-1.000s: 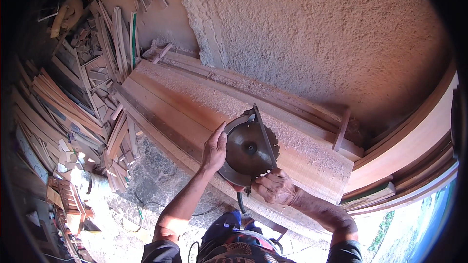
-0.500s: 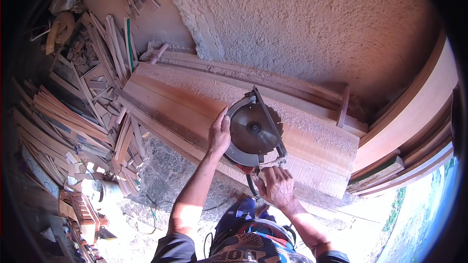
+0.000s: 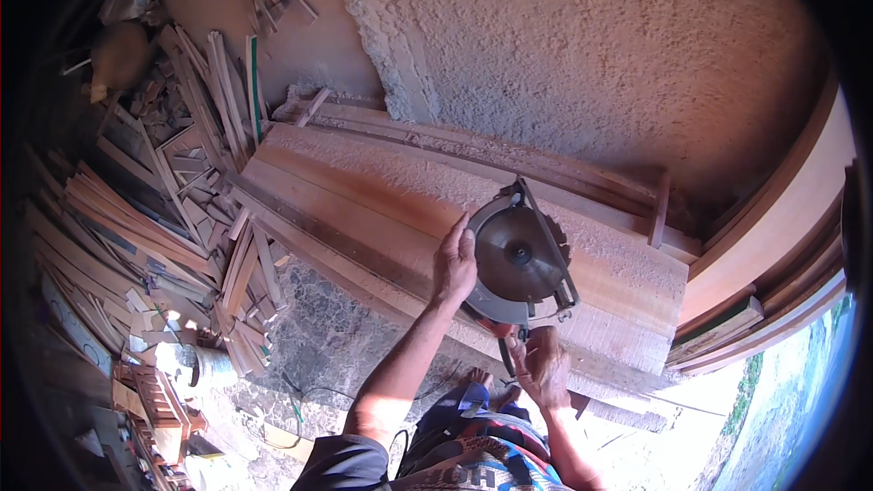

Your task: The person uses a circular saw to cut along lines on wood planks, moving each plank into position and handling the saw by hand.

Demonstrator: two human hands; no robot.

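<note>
A circular saw (image 3: pixel 520 253) is tipped up over the boards, its round toothed blade and metal base plate facing up. My left hand (image 3: pixel 455 264) grips the saw's left side, thumb up along the guard. Much of those fingers is hidden behind the saw. My right hand (image 3: pixel 546 368) is at the near end of the saw, beside its red body and black cord (image 3: pixel 506 358). Motion smears the right fingers, and what they hold, if anything, does not show. Below the saw lie long wooden boards (image 3: pixel 355 191) dusted with sawdust.
Wood offcuts (image 3: pixel 173 164) pile up on the left. A rough plastered wall (image 3: pixel 582 55) rises beyond the boards. Large curved-looking planks (image 3: pixel 773 209) lean at the right. A short upright batten (image 3: pixel 660 209) stands at the boards' far edge. The cord trails over the floor (image 3: pixel 318 327).
The saw and my left hand appear further right and slightly lower, while the whole view has shifted a little too. My right hand has dropped from the base plate's edge, its fingers now blurred.
</note>
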